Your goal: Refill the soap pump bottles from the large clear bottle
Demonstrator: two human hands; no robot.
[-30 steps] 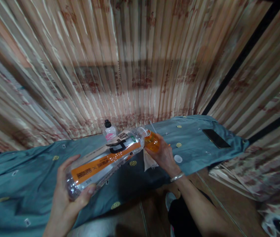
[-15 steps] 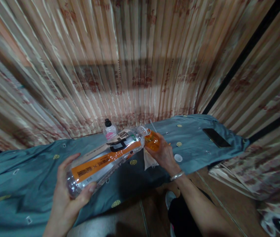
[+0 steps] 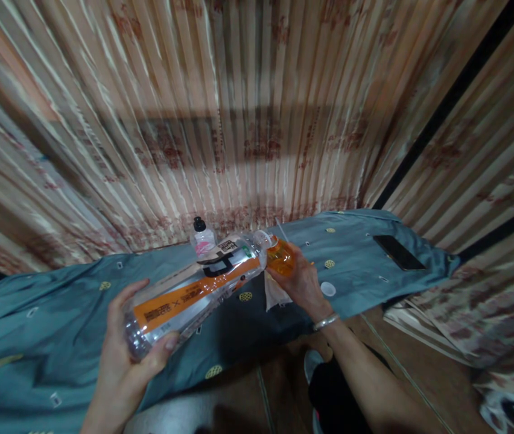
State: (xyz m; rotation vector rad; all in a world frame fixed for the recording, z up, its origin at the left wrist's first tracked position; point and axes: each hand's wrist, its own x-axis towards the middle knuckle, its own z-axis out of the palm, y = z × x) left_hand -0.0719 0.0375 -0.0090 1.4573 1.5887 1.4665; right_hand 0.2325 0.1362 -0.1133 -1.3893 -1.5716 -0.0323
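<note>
left hand (image 3: 125,355): my fingers wrap the tipped bottle (image 3: 193,292).
right hand (image 3: 302,283): fingers clasp the orange container (image 3: 279,256).
room: tabletop (image 3: 58,301) open leftward; phone (image 3: 397,253) near right edge.
change: none I can see.

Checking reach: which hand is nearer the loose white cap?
Right. The right hand, holding an orange container, is beside the white cap; the left hand grips the bottle, far off.

A clear bottle (image 3: 193,292) with an orange label tilts nearly flat, mouth at a small orange-filled container (image 3: 279,258).
</note>
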